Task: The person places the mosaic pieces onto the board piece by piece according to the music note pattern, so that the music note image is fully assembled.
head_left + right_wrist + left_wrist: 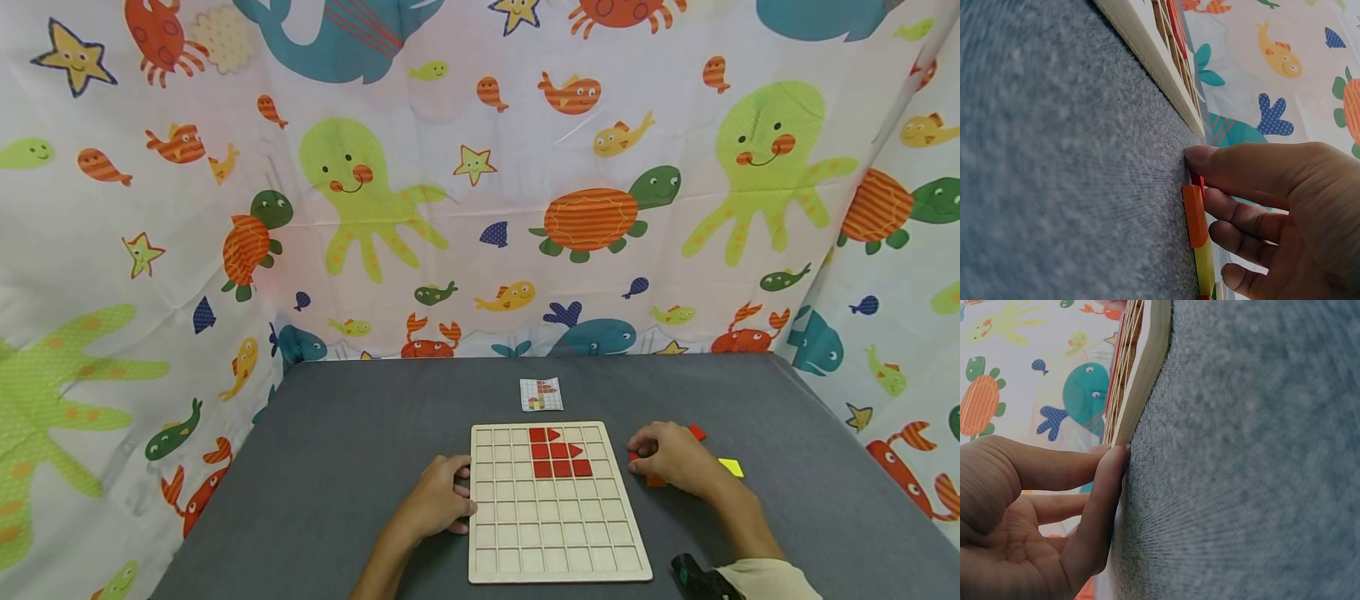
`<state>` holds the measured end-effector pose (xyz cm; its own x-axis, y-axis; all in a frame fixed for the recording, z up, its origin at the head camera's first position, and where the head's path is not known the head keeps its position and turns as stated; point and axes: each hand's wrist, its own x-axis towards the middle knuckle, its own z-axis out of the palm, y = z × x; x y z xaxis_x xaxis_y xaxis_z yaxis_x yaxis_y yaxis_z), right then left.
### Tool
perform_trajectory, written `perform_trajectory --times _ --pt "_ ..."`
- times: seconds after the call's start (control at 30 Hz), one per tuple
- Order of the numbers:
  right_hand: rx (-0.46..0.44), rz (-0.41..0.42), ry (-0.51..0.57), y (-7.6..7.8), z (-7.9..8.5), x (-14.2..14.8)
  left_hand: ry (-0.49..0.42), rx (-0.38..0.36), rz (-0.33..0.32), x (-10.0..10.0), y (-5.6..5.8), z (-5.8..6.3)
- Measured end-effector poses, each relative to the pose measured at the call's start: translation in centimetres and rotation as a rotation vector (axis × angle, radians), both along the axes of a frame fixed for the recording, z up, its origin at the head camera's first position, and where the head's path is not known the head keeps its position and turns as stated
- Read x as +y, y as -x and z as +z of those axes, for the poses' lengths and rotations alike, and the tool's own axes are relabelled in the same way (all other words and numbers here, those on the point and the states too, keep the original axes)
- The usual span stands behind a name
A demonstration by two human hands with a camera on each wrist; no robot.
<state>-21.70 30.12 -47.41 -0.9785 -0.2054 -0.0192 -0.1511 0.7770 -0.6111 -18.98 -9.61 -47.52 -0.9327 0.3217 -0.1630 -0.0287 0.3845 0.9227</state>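
A wooden grid board (555,536) lies on the grey table, with several red square and triangular tiles (561,451) set in its upper cells. My left hand (435,497) pinches the board's left edge between thumb and finger; in the left wrist view, the fingertips meet at the wooden rim (1141,381). Right of the board, my right hand (678,458) has thumb and fingers about a red tile (1198,181) on the table, which they partly hide. Directly beside those fingers are an orange tile (1195,215) and a yellow tile (1205,269).
A small printed card (542,394) with a coloured grid picture lies beyond the board. Another red tile (697,432) and a yellow one (731,467) show around the right hand. A black device (701,579) is near the right sleeve. Sea-animal curtains (480,275) surround the table.
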Motion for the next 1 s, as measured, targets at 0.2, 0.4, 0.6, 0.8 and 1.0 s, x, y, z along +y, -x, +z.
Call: perform_trajectory --times 0.2,0.4,0.6,0.8,1.0 --pt "0.009 0.019 0.003 0.1 -0.1 0.1 -0.006 0.002 0.006 0.0 0.0 0.1" --pt "0.009 0.020 0.036 -0.1 0.0 -0.3 0.000 -0.002 0.007 0.0 0.0 0.1" --pt "-0.019 0.027 0.105 -0.3 0.2 -1.1 0.006 -0.003 0.006 0.0 0.0 0.0" --pt "0.015 0.066 0.100 -0.3 0.2 -2.1 -0.013 -0.003 0.007 0.0 0.0 0.0" --pt "0.046 0.120 0.073 -0.3 0.3 -2.9 -0.015 -0.007 0.010 0.0 0.0 0.0"
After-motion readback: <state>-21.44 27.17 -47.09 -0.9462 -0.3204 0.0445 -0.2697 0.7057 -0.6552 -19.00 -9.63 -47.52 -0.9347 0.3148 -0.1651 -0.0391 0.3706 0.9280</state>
